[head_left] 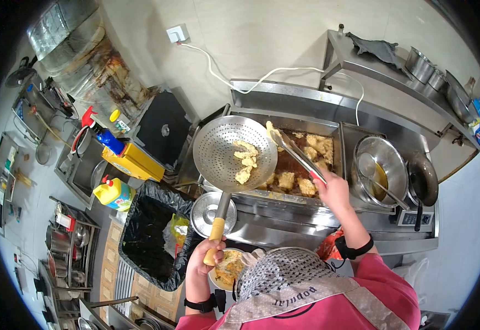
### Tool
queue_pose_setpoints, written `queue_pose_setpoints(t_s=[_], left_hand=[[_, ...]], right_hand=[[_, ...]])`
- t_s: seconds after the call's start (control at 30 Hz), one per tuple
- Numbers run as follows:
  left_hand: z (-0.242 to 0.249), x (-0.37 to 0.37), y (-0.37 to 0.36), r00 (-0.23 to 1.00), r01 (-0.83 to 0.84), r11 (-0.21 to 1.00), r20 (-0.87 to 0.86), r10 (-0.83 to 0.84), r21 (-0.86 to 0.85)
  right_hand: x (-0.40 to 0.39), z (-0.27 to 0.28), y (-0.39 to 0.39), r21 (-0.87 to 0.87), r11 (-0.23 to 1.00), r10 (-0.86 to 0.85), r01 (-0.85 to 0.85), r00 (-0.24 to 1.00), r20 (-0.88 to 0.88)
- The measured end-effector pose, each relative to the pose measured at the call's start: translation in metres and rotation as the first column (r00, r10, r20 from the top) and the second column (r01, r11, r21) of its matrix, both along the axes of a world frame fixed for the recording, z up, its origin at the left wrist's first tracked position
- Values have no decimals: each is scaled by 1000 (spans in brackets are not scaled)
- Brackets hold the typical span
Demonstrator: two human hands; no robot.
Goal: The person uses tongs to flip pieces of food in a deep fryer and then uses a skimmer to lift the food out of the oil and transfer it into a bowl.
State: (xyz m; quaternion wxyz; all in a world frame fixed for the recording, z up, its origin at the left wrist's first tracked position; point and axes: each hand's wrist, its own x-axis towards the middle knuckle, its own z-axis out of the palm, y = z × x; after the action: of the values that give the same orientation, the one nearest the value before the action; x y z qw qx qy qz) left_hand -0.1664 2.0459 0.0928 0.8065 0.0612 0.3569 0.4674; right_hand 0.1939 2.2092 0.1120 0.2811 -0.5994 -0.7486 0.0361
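My left hand [204, 257] is wrapped round the wooden-ended handle of a large perforated skimmer [213, 157]. Its bowl is held over the left side of the deep fryer [339, 159], with several battered fried pieces [245, 159] lying in it. In my right hand [332, 190] is a pair of metal tongs [301, 158] with red on the grip. The tongs' tips are at a pale golden fried piece [273, 133] by the skimmer's right rim. More golden pieces [320, 147] float in the dark oil beneath and to the right.
A steel bowl [383, 144] with a ladle and yellow liquid stands right of the fryer, beside a dark pan [424, 181]. A black-lined bin [154, 236], a round metal lid [201, 212] and a yellow container [135, 161] are at left. A steel shelf [386, 71] overhangs the back right.
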Motion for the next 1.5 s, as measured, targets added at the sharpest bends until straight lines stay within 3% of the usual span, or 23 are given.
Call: queue_pose_setpoints(t_s=[0.03, 0.17, 0.37, 0.47, 0.53, 0.57, 0.6, 0.63, 0.67, 0.77, 0.83, 0.97, 1.07, 1.2, 1.5], left_hand=[[1, 1, 0, 1000, -3, 1000, -1, 3, 2], [2, 2, 0, 1000, -10, 1000, -8, 10, 5], [-2, 0, 1, 1000, -6, 1000, 10, 6, -1], [-2, -2, -1, 1000, -11, 1000, 10, 11, 5], [-4, -2, -1, 1000, -9, 1000, 14, 9, 12], [-4, -2, -1, 1000, -7, 1000, 17, 7, 14], [-5, -3, -1, 1000, -5, 1000, 21, 5, 16], [-5, -3, -1, 1000, -7, 1000, 15, 6, 17], [-4, -3, -1, 1000, -3, 1000, 10, 3, 17], [-6, -3, -1, 1000, -5, 1000, 5, 5, 7], [-3, -1, 0, 1000, -11, 1000, -4, 11, 2], [-7, -1, 0, 1000, -8, 1000, -22, 8, -7], [-7, 1, 1, 999, -16, 1000, -36, 16, 5], [-9, 0, 1, 1000, -6, 1000, -1, 6, 13], [-8, -1, 1, 1000, -12, 1000, -2, 12, 0]], right_hand=[[-7, 0, -1, 47, 999, -2, -4, 994, 113], [-34, 4, -7, 131, 988, 47, -76, 976, 214], [-73, -22, -18, 21, 960, 266, -281, 930, 253], [-61, -10, -21, -174, 948, 273, -268, 962, 6], [-37, 4, -19, -264, 952, 121, -154, 983, -139], [-16, 1, -13, -371, 917, 52, -146, 966, -253], [4, -5, -12, -353, 924, -27, -145, 898, -439], [19, 5, -15, -440, 884, -134, -155, 819, -558], [36, 9, -14, -534, 840, -213, -99, 845, -491], [80, -16, -17, -357, 924, -180, 141, 981, -78], [85, -2, -24, -278, 929, -159, 245, 941, 299], [73, -2, -36, -197, 923, -168, 331, 806, 568], [71, -39, -29, -128, 935, -174, 330, 745, 644], [64, -69, -8, -134, 923, -209, 362, 760, 615], [65, -30, -12, -289, 870, -185, 400, 807, 560]])
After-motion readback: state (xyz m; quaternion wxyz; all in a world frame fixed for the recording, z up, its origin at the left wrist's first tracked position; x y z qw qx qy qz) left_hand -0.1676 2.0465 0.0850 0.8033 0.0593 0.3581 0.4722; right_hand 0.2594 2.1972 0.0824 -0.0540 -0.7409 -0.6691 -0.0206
